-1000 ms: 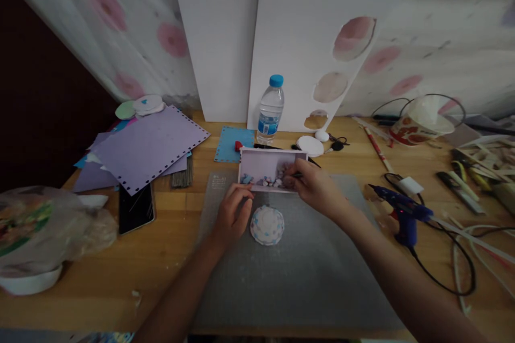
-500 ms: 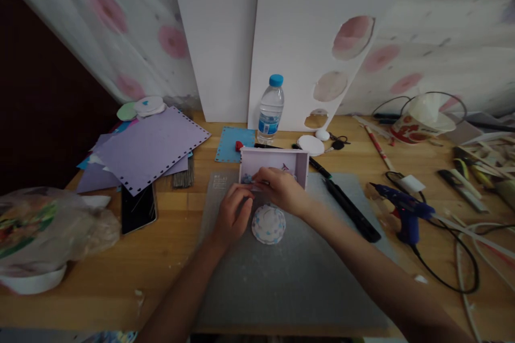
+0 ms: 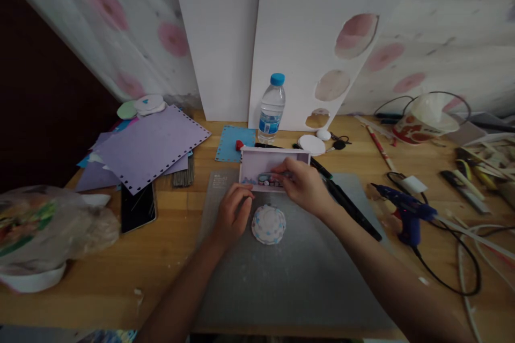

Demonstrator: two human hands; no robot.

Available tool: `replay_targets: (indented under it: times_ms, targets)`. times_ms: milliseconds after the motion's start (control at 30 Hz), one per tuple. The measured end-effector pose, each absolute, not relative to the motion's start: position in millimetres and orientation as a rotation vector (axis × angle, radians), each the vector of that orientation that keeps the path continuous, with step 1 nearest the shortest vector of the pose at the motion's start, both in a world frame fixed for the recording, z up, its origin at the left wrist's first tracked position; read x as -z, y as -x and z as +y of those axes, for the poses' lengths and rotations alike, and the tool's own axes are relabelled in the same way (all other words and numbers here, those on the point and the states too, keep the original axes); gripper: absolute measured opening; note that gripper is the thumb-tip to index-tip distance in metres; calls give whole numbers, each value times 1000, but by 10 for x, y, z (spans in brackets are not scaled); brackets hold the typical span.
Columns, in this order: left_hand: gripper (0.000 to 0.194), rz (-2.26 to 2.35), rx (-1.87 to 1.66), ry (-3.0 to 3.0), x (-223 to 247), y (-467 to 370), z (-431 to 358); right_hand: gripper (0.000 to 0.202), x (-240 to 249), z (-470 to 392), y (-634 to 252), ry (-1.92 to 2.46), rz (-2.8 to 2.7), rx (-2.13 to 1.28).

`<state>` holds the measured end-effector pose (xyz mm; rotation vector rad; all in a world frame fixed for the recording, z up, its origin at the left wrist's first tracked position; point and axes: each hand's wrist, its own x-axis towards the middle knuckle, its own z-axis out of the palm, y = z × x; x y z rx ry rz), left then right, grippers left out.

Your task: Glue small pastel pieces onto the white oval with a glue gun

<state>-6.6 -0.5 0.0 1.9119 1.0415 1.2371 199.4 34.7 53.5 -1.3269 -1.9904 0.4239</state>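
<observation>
A shallow lilac box (image 3: 261, 157) with pale rims lies at the back of the grey cutting mat (image 3: 257, 289), its inside facing me. My left hand (image 3: 232, 211) pinches its front left edge. Small blue and pink decorations (image 3: 265, 178) show along its lower inner side. Over the box's right half is my right hand (image 3: 306, 186), thumb and fingers pinched together at those decorations; what lies between the fingertips is too small to make out. Just in front of the box sits a round, layered white piece with blue spots (image 3: 269, 225), touched by neither hand.
A water bottle (image 3: 272, 110) stands behind the box, before white boards (image 3: 289, 37). Purple sheets (image 3: 153, 144) and a phone (image 3: 139, 209) lie left. A black pen-like tool (image 3: 354, 209), blue glue gun (image 3: 406, 209) and cables are at right.
My right hand has moved right, from beside my left fingertips to the box's right half, uncovering the decorations. My left hand has stayed at the box's left edge.
</observation>
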Motion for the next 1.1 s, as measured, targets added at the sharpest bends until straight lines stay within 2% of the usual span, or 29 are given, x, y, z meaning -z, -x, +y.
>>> replay_targets:
  times_ms: [300,633,967,1100]
  targets:
    - [17,1048,-1266,-1751,82,72,-12,15,-353,426,-1729,1228,-2197,-395]
    - [18,1041,-1261,-1743,76,76,-7,18,-289,405,-1701,1198,-2361,-204]
    - [20,1024,-1253,-1705,100,70,-4,13,-465,259,-1915,1217,-1862,-319]
    - [23,1022,-1258,-1763,86,70,5,8,-508,149,-1983,1172,-1579,-492]
